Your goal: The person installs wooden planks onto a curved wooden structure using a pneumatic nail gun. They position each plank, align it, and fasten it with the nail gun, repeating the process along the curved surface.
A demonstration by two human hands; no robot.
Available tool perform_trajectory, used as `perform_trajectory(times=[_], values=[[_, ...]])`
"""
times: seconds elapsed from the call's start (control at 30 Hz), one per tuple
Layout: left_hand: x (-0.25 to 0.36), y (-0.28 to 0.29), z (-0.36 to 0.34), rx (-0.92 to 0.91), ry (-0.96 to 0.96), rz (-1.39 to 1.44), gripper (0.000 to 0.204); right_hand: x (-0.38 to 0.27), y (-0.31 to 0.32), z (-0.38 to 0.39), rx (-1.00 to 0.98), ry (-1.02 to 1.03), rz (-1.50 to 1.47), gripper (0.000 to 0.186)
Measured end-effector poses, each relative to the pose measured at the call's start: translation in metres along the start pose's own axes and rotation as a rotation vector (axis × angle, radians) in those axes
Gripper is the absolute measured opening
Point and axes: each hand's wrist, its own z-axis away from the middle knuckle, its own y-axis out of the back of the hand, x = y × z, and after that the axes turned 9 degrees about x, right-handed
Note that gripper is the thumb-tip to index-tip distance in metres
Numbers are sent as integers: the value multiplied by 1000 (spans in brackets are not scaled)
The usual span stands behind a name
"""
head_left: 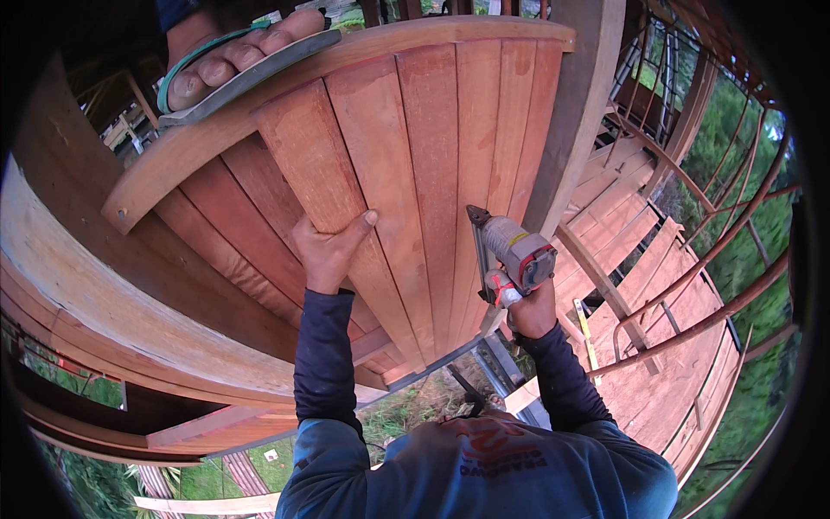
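My left hand is closed around the edge of a reddish-brown wooden plank, its thumb lying on the plank's face. That plank is the leftmost in a row of fitted planks that fan down from a curved wooden rail. In my right hand is a grey and red nail gun, gripped by the handle. The nail gun's dark nose is against or just over the planks to the right of my left hand; exact contact cannot be made out.
A foot in a green-strapped flip-flop stands on the curved rail. An upright post borders the planks. At right are a plank deck, a yellow level-like bar and bent rusty bars. A curved beam runs along the left.
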Motion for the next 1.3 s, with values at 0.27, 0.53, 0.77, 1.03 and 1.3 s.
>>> perform_trajectory(times=[0.27, 0.53, 0.77, 1.03, 1.3], values=[[-3, 4, -1, -1, -17, -29, 35, -96, -36, -15, -190, 211, -40, 38], [-6, 6, -3, -5, 8, 34, 34, -147, -71, -41, -249, 594, 41, 32], [0, 7, -2, -31, 8, 47, 34, -166, -88, -43, -254, 612, 134, 27], [-5, 7, -3, -16, -26, 83, 33, -173, -97, -45, -246, 609, 60, 28], [-6, 8, -4, -34, -22, 67, 33, -171, -98, -48, -251, 677, 140, 26]])
